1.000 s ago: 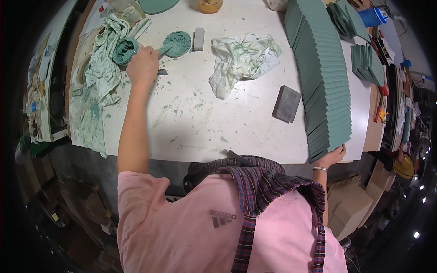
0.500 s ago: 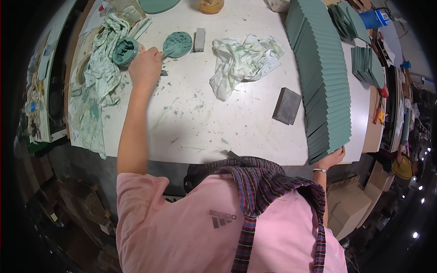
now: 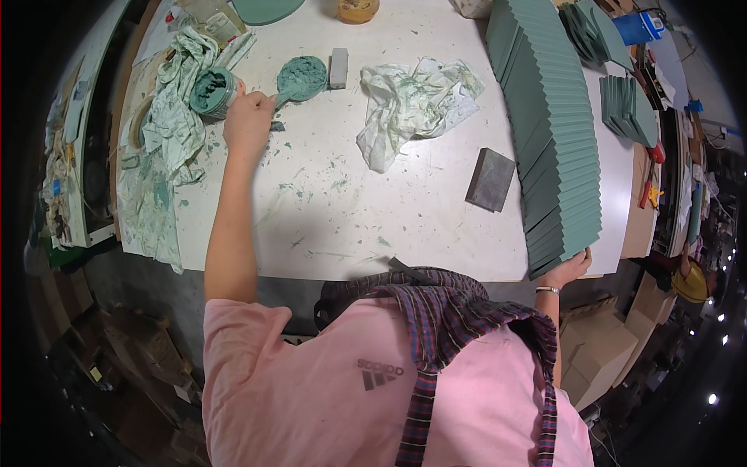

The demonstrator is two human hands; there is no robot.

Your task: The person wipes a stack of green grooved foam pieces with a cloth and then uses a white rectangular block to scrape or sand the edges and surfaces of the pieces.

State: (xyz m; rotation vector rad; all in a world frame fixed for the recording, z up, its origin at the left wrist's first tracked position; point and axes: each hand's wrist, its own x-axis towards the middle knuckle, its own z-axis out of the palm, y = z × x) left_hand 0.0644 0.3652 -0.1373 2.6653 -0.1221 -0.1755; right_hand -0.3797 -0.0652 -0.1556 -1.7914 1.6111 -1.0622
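Putty knife (image 3: 299, 78), loaded with green filler: handle gripped in closed left hand (image 3: 247, 124) fingers, blade beyond knuckles. Right hand (image 3: 572, 268) fingers curl against stacked green panels (image 3: 556, 132).

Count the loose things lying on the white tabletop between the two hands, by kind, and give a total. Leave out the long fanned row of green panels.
Crumpled paint-stained rag: 1
Dark grey sanding block: 1
Small pale grey block: 1
Green putty-covered scraper: 1
Total: 4
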